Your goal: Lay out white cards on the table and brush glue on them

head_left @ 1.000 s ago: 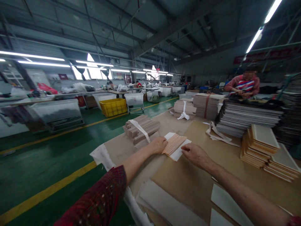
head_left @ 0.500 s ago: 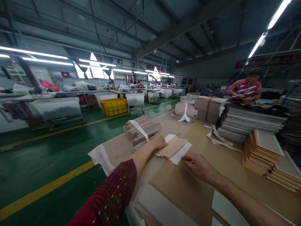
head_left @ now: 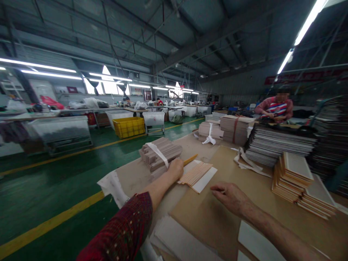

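Note:
A fanned row of thin tan cards (head_left: 196, 173) lies on a white sheet (head_left: 206, 180) on the brown cardboard-covered table (head_left: 217, 221). My left hand (head_left: 175, 169) is at the fan's left end, closed on one tan card (head_left: 190, 159) that sticks up and out to the right. My right hand (head_left: 230, 195) rests on the cardboard a little short of the fan, fingers stretched out and holding nothing. Just behind my left hand sits a bundle of grey-brown cards tied with a white strap (head_left: 159, 154).
Stepped piles of tan-edged boards (head_left: 292, 175) and dark sheet stacks (head_left: 280, 143) fill the right side. Strapped bundles (head_left: 210, 130) stand further back, with a person (head_left: 274, 108) behind them. White sheets (head_left: 187, 239) lie at the near edge. A yellow crate (head_left: 129, 127) stands across the green floor.
My left hand has raised one card off the fan's left end. My right hand has drawn back from the fan toward me.

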Motion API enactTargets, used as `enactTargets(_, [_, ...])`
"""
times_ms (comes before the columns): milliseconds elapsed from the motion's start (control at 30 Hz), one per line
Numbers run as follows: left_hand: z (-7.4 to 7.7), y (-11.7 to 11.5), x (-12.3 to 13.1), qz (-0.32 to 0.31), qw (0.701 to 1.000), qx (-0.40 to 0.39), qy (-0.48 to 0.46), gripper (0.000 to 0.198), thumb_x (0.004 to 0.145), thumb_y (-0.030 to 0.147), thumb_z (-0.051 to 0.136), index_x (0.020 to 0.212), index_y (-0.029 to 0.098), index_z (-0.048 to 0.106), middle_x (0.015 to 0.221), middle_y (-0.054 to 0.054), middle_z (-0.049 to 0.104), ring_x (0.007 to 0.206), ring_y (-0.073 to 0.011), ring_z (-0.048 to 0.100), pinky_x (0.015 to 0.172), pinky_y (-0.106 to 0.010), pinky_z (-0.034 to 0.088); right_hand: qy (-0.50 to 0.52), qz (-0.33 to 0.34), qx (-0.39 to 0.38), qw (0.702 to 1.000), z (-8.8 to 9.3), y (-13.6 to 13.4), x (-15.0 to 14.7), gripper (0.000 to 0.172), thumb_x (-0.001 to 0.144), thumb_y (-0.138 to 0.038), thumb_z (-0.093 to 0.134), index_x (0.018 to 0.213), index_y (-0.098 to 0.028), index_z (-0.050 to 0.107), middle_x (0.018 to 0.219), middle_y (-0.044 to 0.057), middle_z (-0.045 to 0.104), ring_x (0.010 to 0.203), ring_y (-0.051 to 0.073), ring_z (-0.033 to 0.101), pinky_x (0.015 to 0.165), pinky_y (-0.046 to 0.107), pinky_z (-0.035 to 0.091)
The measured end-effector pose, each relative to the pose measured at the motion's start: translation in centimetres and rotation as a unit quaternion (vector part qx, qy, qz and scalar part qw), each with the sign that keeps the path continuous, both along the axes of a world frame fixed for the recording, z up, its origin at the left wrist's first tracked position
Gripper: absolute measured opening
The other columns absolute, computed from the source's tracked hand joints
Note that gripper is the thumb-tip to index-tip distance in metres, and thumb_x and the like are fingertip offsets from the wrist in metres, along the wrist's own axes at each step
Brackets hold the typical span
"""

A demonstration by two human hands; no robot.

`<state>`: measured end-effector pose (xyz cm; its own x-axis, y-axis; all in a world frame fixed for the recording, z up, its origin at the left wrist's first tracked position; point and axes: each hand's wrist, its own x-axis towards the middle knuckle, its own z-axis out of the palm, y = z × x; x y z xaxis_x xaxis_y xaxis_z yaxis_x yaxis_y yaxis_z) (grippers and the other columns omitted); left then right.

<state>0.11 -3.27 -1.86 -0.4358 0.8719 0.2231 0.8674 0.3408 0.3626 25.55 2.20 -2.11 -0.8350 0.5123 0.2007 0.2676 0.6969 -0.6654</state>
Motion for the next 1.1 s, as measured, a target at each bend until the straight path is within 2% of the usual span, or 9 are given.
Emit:
enactTargets(133, [2.7, -1.6, 1.2, 0.000, 0.983, 0.099, -0.153, 0.033, 0.096, 0.036, 0.060, 0.123, 0.016, 0.059, 0.124, -0.011, 0.061, 0.107, -0.0245, 0.062, 0.091, -0.046, 0.054, 0.050, -0.042, -0.064, 0.996, 1.3, -0.2, 1.2, 0.036, 0.078, -0.048, 0.055, 0.091, -0.020, 0.075, 0.098, 0.008, 0.074, 0.096, 0.031, 0.066, 0.090, 0.043, 0.046])
enactTargets(267, [4.7, -4.2, 5.7, -0.099, 0.923, 0.157, -0.338, 0.039, 0.099, 0.046, 0.046, 0.124, 0.018, 0.055, 0.108, -0.008, 0.069, 0.094, -0.0228, 0.067, 0.081, -0.036, 0.056, 0.120, -0.062, -0.173, 0.976, 4.0, -2.0, 2.6, 0.057, 0.080, -0.058, 0.060, 0.119, -0.017, 0.066, 0.118, 0.012, 0.069, 0.110, 0.030, 0.062, 0.092, 0.042, 0.050])
enactTargets(400, [3.4, -7.6, 12.6, -0.208, 0.831, 0.138, -0.497, 0.062, 0.085, 0.068, 0.051, 0.122, 0.018, 0.055, 0.104, -0.011, 0.071, 0.090, -0.0236, 0.070, 0.075, -0.032, 0.054, 0.177, -0.025, -0.269, 0.946, 5.6, -5.5, 3.6, 0.064, 0.084, -0.065, 0.056, 0.132, -0.022, 0.058, 0.134, 0.008, 0.061, 0.120, 0.026, 0.058, 0.093, 0.036, 0.052])
enactTargets(467, [2.0, -9.0, 15.9, -0.238, 0.780, 0.115, -0.567, 0.067, 0.079, 0.072, 0.058, 0.119, 0.018, 0.057, 0.103, -0.012, 0.071, 0.091, -0.0245, 0.070, 0.075, -0.032, 0.053, 0.181, -0.036, -0.304, 0.935, 5.4, -7.0, 4.3, 0.060, 0.085, -0.064, 0.053, 0.122, -0.018, 0.065, 0.120, 0.011, 0.068, 0.108, 0.027, 0.064, 0.089, 0.037, 0.054])
enactTargets(533, [0.8, -10.0, 18.6, -0.249, 0.688, 0.081, -0.677, 0.068, 0.074, 0.067, 0.070, 0.122, 0.021, 0.054, 0.106, -0.011, 0.070, 0.094, -0.0245, 0.068, 0.074, -0.030, 0.051, 0.174, -0.069, -0.326, 0.927, 4.7, -8.0, 5.4, 0.057, 0.085, -0.061, 0.050, 0.111, -0.015, 0.068, 0.103, 0.012, 0.072, 0.095, 0.029, 0.069, 0.081, 0.039, 0.056])
enactTargets(567, [0.4, -10.3, 19.6, -0.248, 0.671, 0.070, -0.696, 0.070, 0.072, 0.065, 0.074, 0.124, 0.023, 0.053, 0.109, -0.010, 0.068, 0.094, -0.0244, 0.068, 0.071, -0.029, 0.050, 0.171, -0.084, -0.332, 0.924, 4.4, -8.3, 6.1, 0.055, 0.084, -0.060, 0.049, 0.108, -0.014, 0.068, 0.098, 0.012, 0.073, 0.090, 0.030, 0.069, 0.077, 0.039, 0.057])
enactTargets(700, [0.1, -10.7, 21.5, -0.200, 0.702, 0.115, -0.674, 0.069, 0.069, 0.060, 0.080, 0.118, 0.022, 0.050, 0.116, -0.009, 0.062, 0.098, -0.0219, 0.063, 0.073, -0.028, 0.046, 0.118, -0.127, -0.225, 0.959, 3.9, -8.7, 9.5, 0.047, 0.086, -0.058, 0.048, 0.102, -0.019, 0.068, 0.099, 0.009, 0.072, 0.096, 0.032, 0.065, 0.081, 0.040, 0.053])
enactTargets(833, [0.9, -10.8, 22.2, -0.226, 0.667, 0.184, -0.685, 0.068, 0.068, 0.052, 0.083, 0.119, 0.018, 0.053, 0.113, -0.010, 0.064, 0.102, -0.0226, 0.061, 0.087, -0.032, 0.045, -0.011, -0.073, -0.037, 0.997, 3.8, -9.5, 11.0, 0.051, 0.095, -0.055, 0.033, 0.120, -0.022, 0.062, 0.105, 0.009, 0.070, 0.098, 0.030, 0.064, 0.088, 0.042, 0.049])
enactTargets(1100, [0.4, -10.6, 22.7, -0.199, 0.649, 0.213, -0.703, 0.054, 0.065, 0.029, 0.085, 0.112, 0.017, 0.060, 0.111, -0.009, 0.067, 0.101, -0.0235, 0.063, 0.090, -0.034, 0.047, 0.006, -0.060, -0.094, 0.994, 3.8, -10.3, 11.4, 0.052, 0.096, -0.056, 0.049, 0.136, -0.024, 0.057, 0.123, 0.008, 0.067, 0.110, 0.029, 0.062, 0.098, 0.043, 0.046])
